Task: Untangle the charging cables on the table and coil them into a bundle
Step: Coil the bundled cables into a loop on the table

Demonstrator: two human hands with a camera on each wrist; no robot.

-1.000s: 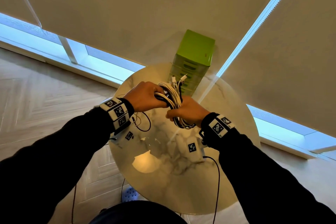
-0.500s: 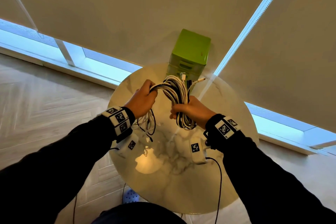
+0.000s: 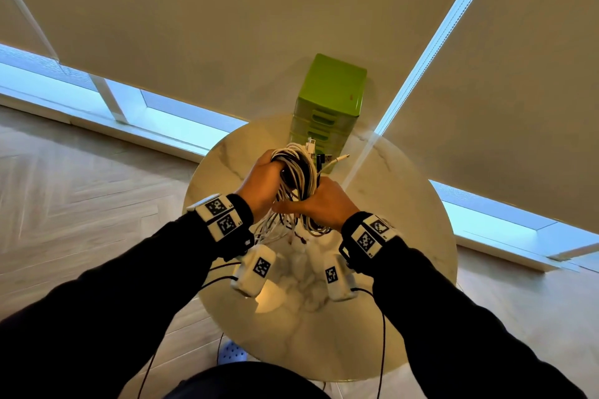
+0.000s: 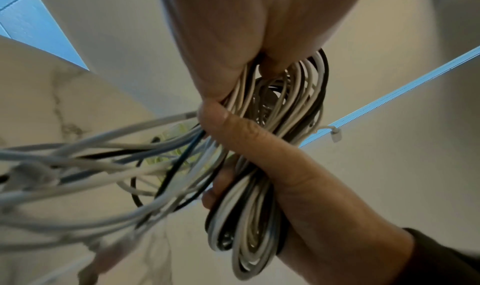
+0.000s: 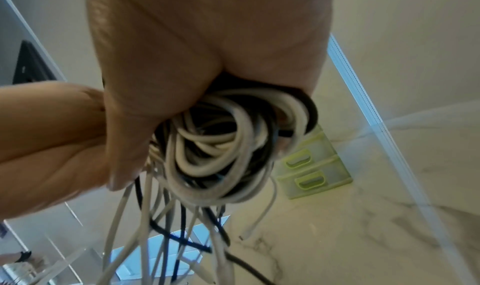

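Observation:
A coil of white and black charging cables (image 3: pixel 299 176) (image 4: pixel 262 207) (image 5: pixel 221 145) is held in the air above the round marble table (image 3: pixel 405 236). My left hand (image 3: pixel 264 183) grips the top of the coil, fingers curled through the loops. My right hand (image 3: pixel 319 204) grips the coil's lower part, its thumb (image 4: pixel 233 129) pressed across the strands. Loose cable tails (image 3: pixel 275 230) (image 5: pixel 155 228) hang below both hands toward the tabletop. Several plug ends (image 3: pixel 327 157) stick out at the coil's top right.
A green plastic drawer unit (image 3: pixel 327 107) (image 5: pixel 311 166) stands at the table's far edge, just behind the coil. Roller blinds cover the windows beyond. Wooden floor surrounds the table.
My hands have come together on the coil; the left hand, earlier apart and to the left with a strand, now grips the coil's top. More loose tails hang below the hands.

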